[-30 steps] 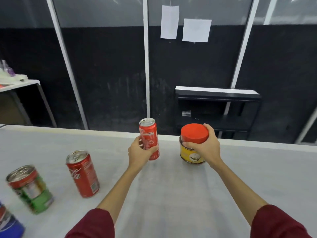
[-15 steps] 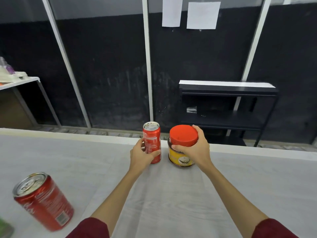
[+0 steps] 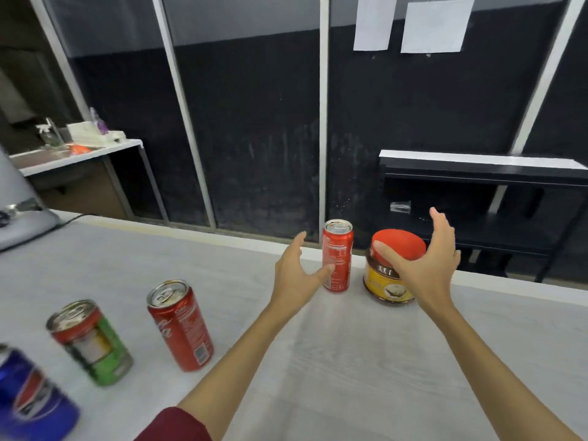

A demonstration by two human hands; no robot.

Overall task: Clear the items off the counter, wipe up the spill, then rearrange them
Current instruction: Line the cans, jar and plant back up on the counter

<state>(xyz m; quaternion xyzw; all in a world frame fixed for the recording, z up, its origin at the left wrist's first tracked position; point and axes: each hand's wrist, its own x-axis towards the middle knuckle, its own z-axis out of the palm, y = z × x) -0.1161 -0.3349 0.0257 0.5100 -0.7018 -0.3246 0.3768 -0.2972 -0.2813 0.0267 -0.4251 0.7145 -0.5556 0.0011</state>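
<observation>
The slim red can [image 3: 337, 255] stood upright near the counter's [image 3: 350, 361] far edge, just right of the spread, empty left hand [image 3: 294, 275], while the red-lidded jar [image 3: 393, 265] beside it sat under the equally unclenched right hand [image 3: 424, 265].

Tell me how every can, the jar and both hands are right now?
Slim red can: upright, unheld.
Jar: upright, red lid on.
Red can: standing.
Green can: standing.
Blue can: partly cut off.
Left hand: open.
Right hand: open.
</observation>
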